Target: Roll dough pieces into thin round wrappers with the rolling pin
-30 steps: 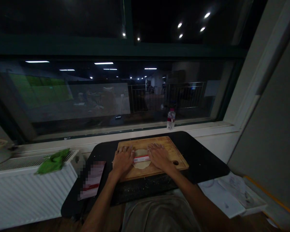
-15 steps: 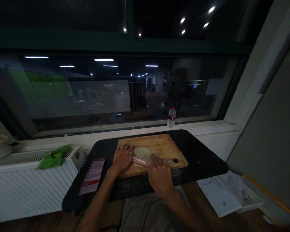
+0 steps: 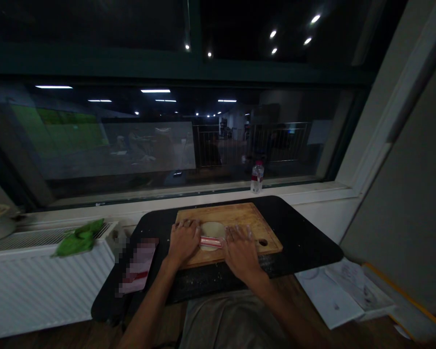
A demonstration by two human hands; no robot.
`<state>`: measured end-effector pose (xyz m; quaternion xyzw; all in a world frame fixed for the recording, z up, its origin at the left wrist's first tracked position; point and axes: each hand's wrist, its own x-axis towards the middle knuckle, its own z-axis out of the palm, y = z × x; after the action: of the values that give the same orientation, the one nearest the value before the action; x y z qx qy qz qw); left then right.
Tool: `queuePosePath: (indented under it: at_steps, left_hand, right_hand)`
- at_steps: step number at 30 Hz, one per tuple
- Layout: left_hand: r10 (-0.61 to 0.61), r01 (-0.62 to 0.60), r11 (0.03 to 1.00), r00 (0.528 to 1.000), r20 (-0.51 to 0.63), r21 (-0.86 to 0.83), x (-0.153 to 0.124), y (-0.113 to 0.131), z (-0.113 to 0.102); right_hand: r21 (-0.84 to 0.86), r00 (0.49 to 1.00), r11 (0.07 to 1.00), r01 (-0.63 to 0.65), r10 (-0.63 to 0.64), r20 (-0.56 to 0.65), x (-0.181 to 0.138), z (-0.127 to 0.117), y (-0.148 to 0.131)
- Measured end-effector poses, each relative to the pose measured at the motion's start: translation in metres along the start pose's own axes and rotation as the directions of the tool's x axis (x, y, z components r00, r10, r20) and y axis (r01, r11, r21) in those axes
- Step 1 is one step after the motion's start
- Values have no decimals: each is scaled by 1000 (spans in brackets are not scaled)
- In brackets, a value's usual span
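A pale, flat round of dough [image 3: 213, 228] lies on the wooden cutting board [image 3: 236, 212]. Across its near half runs a red-and-white striped stick [image 3: 210, 242], whose exact kind I cannot make out. My left hand [image 3: 184, 240] lies palm down over the stick's left end, fingers stretched forward past it. Over the right end rests my right hand [image 3: 241, 249], also palm down, its floury fingers spread and pointing forward. Both ends of the stick are hidden under the hands. The dough shows between them, ahead of the stick and just behind it.
The board sits on a black table [image 3: 305, 242] dusted with flour. A blurred pink packet [image 3: 140, 266] lies at the left. On the sill stands a water bottle [image 3: 256, 177]. A green cloth [image 3: 80, 238] drapes over the radiator [image 3: 51, 286]. White boxes [image 3: 334, 295] lie lower right.
The stick has rolled, its visible side going from print to stripes, and it lies straighter across the dough. My right hand has shifted slightly, its fingers more spread.
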<state>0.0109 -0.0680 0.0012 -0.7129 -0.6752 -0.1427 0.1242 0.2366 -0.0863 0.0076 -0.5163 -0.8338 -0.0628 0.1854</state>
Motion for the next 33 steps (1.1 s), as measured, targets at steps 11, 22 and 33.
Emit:
queuePosePath:
  at_steps: [11,22,33]
  left_hand:
    - [-48,47,998,999,15,50,10,9,-8]
    - [-63,62,998,997,41,19,9,10,-7]
    - [50,-51,998,998,-44,-31,8,0,7]
  right_hand:
    - [66,990,998,18,-26,136,81,19,38]
    - [47,996,999,-24,20,91,58,11,29]
    - [-28,996,996,-81,80,-27,8,11,2]
